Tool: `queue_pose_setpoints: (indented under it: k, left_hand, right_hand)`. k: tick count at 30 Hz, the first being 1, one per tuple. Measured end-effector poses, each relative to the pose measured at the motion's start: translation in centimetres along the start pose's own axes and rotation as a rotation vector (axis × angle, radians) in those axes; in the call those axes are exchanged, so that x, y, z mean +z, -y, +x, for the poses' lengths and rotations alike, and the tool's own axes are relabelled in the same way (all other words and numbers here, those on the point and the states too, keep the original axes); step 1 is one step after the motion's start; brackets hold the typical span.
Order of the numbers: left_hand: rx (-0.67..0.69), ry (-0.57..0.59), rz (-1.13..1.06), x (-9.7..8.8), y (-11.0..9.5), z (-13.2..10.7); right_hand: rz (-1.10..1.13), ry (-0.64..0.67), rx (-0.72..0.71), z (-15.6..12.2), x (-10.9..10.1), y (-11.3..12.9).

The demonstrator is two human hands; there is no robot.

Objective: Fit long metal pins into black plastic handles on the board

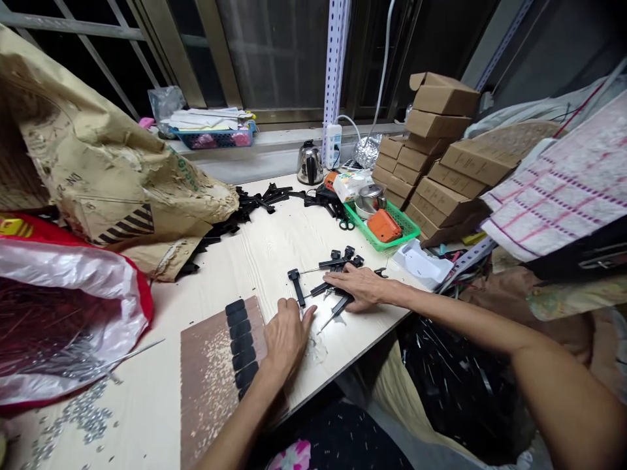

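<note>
My left hand (287, 333) is low over the table, its fingers curled and its thumb close to the index finger. A black T-shaped handle (296, 287) with a thin metal shaft points down into that pinch. To its right, my right hand (360, 286) reaches across with fingers stretched over several similar black-handled pieces (337, 262), touching the small pile. One black handle with a thin metal rod (339, 308) lies just below its fingers. The palm side is hidden. Beside my left wrist, a row of black pads (241, 343) lies on a brown board (210, 365).
Pale crumbs (220, 365) cover part of the board. At left, an open red-and-white bag (130, 287) holds metal rods; small metal pieces (93, 414) lie below it. Behind are a paper sack (127, 176), a kettle (309, 163), a green basket (411, 228) and stacked cardboard boxes (441, 124).
</note>
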State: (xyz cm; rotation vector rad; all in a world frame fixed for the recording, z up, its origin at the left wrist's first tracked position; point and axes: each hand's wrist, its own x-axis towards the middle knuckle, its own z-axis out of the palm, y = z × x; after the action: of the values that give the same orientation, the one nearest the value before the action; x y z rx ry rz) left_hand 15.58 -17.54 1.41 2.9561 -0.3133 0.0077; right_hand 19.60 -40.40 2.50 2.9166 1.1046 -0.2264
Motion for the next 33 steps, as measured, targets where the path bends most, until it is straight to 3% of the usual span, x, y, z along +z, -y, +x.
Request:
queue_pose_setpoints:
  k: [3,6,12,18,25,29,33]
  left_hand:
    - [-0.036,0.075,-0.083,1.4,0.2,1.3]
    - [-0.083,0.100,-0.301,1.7,1.6,1.8]
    - [-0.335,0.136,-0.865,0.2,3.7,1.0]
    - [-0.401,0.105,-1.335,-0.7,3.2,0.4]
    - [-0.473,0.063,-1.552,-0.6,2.8,0.7]
    - [-0.454,0.070,-1.612,0.0,2.0,1.4]
    - [-0.434,0.068,-1.651,0.4,0.8,2.7]
  right_hand:
    - [-0.029,-0.009,-0.028,1.3,0.2,-0.2]
    - [-0.084,-0.019,-0.038,2.4,0.3,-0.3]
    - [-0.145,-0.008,-0.088,4.0,0.7,-0.5]
    - [-0.136,-0.019,-0.156,4.9,0.9,-1.1]
    - [-0.036,-0.079,0.037,5.7,-1.9,-1.7]
    - [0.095,-0.171,0.231,7.5,-4.0,-1.7]
    - [0.187,-0.211,0.281,9.8,-5.1,-1.1]
